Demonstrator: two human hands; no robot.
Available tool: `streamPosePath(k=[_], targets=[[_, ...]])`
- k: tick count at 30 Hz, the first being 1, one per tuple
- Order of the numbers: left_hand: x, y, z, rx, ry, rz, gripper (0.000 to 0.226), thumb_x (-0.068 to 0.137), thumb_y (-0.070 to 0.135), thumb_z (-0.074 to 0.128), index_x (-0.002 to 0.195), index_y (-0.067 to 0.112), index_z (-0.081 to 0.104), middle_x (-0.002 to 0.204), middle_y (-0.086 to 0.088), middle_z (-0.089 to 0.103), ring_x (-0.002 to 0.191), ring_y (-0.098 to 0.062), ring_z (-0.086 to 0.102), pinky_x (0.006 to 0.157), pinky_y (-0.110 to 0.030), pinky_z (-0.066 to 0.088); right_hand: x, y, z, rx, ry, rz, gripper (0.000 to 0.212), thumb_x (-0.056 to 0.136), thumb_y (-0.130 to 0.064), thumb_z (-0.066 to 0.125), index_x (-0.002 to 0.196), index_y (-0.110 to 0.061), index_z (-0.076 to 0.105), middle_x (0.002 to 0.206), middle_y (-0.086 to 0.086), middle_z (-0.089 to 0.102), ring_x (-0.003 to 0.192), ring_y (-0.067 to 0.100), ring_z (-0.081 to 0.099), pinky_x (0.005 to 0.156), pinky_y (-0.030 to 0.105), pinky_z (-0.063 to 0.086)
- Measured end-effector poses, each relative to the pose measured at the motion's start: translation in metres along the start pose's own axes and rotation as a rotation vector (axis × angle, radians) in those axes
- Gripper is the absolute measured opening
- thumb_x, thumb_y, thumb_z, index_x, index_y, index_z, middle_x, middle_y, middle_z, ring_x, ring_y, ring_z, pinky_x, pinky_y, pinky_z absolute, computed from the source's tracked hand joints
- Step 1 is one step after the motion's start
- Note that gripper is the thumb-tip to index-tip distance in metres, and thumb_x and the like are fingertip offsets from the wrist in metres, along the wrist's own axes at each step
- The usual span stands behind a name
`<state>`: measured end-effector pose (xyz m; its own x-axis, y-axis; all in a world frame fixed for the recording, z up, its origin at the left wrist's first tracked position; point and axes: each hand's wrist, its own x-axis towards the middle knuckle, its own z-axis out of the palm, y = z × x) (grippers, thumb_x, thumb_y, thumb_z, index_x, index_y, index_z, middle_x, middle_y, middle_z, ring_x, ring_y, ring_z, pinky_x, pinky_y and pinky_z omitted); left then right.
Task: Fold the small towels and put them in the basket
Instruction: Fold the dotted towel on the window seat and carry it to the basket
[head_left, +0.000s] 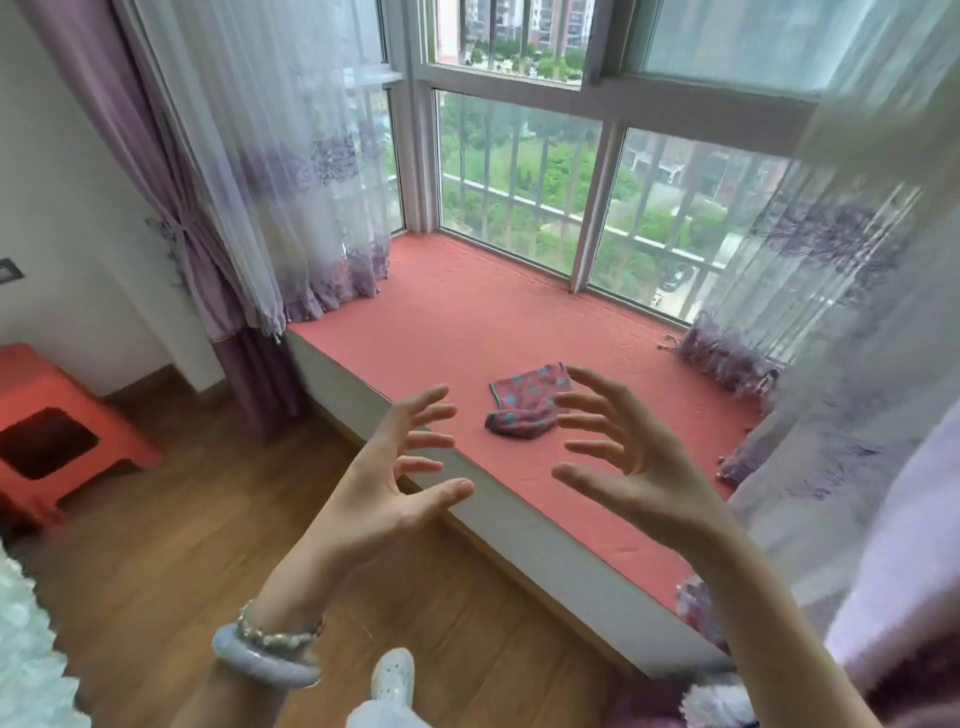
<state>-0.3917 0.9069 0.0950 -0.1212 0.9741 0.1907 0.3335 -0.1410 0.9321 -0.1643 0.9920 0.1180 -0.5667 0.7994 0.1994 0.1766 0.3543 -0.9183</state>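
A small pink towel with teal dots (524, 402) lies crumpled on the red bay-window seat (467, 317), one corner rolled under. My left hand (395, 467) and my right hand (628, 452) hover in front of it, palms facing each other, fingers spread, holding nothing. Neither hand touches the towel. My right fingertips overlap its right edge in the view. Another patterned cloth (698, 605) shows partly at the seat's near edge, behind my right forearm. No basket is in view.
Sheer purple-trimmed curtains hang at the left (291, 171) and right (831, 312) of the window. A red stool (57, 431) stands on the wooden floor (208, 519) at the left. A white fluffy thing (26, 649) sits at the bottom left.
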Motion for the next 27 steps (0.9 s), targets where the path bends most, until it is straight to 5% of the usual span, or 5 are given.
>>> streamPosePath(k=[12, 21, 27], targets=[[0.189, -0.090, -0.111, 0.061, -0.280, -0.001, 0.080, 0.067, 0.040, 0.074, 0.137, 0.041, 0.035, 0.128, 0.017, 0.053, 0.111, -0.005, 0.058, 0.089, -0.024, 0.051, 0.161, 0.036, 0.047, -0.034, 0.223, 0.133, 0.079, 0.073, -0.003, 0.076, 0.132, -0.040, 0.038, 0.125, -0.001, 0.056, 0.113, 0.008, 0.058, 0.091, 0.023, 0.051], [0.292, -0.154, -0.091, 0.037, -0.444, -0.039, 0.079, 0.074, 0.021, 0.079, 0.137, 0.038, 0.035, 0.129, 0.015, 0.052, 0.110, -0.004, 0.058, 0.088, -0.023, 0.051, 0.225, 0.090, 0.028, -0.055, 0.355, 0.280, 0.077, 0.071, -0.011, 0.078, 0.128, -0.048, 0.040, 0.122, -0.008, 0.057, 0.112, 0.009, 0.058, 0.094, 0.029, 0.050], [0.363, -0.201, -0.066, 0.132, -0.542, -0.065, 0.076, 0.075, 0.018, 0.078, 0.137, 0.034, 0.036, 0.129, 0.011, 0.052, 0.108, -0.002, 0.057, 0.088, -0.024, 0.051, 0.268, 0.149, 0.009, -0.008, 0.409, 0.392, 0.073, 0.072, 0.002, 0.075, 0.121, -0.043, 0.046, 0.120, -0.008, 0.058, 0.108, 0.006, 0.059, 0.095, 0.029, 0.050]])
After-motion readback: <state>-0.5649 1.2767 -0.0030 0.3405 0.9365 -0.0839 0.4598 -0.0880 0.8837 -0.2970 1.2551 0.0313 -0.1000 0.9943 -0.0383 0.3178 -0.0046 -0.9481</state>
